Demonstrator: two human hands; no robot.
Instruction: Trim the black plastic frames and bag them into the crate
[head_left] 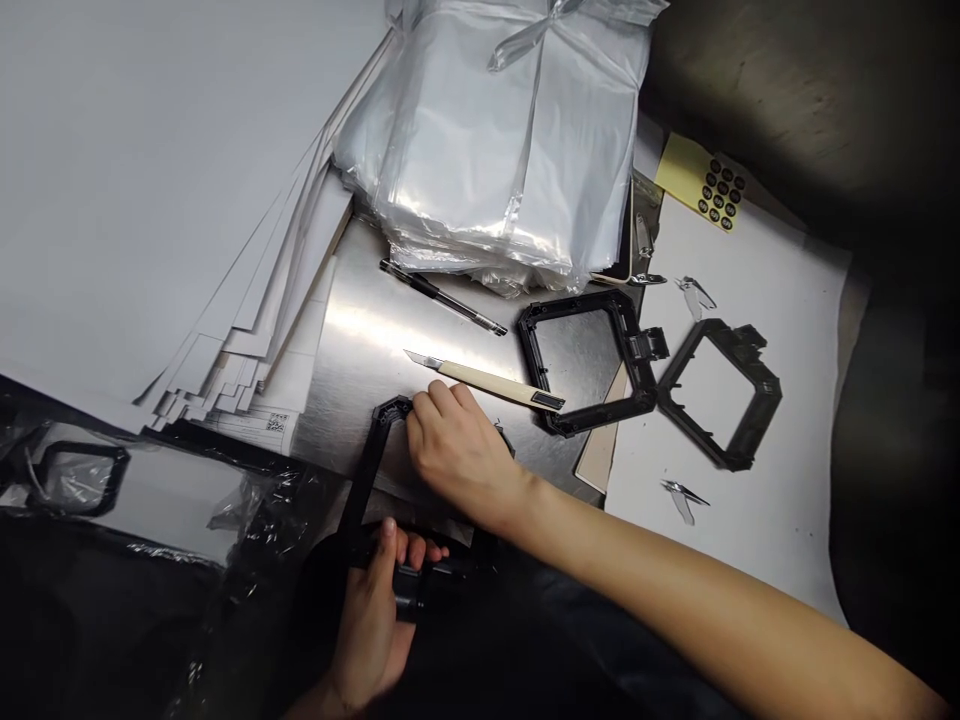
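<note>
Low in the middle of the head view, the left hand (375, 600) has its thumb and fingers clamped on the lower part of a black frame (365, 470), so that grip looks solid. Just above it, the right hand (465, 450) is curled up by the frame's top corner, fingers bunched. Honestly can't tell if that grip is pinching the frame or something tiny, since the back of the hand hides it.

The frame sits right between the two hands, its visible long bar running from that corner down toward the left hand, kinda slanted. The utility knife (487, 380) lies just past the right hand's knuckles, blade pointing left, handle running off to the right, so the right hand is way nearer to it. Past that there's a pen (446, 297) on the metal counter (352, 330), at a similar slant.

Further out to the right, a second frame (639, 368) sits by the knife's butt end, with a third frame (756, 425) beside it over white paper (795, 300).
</note>
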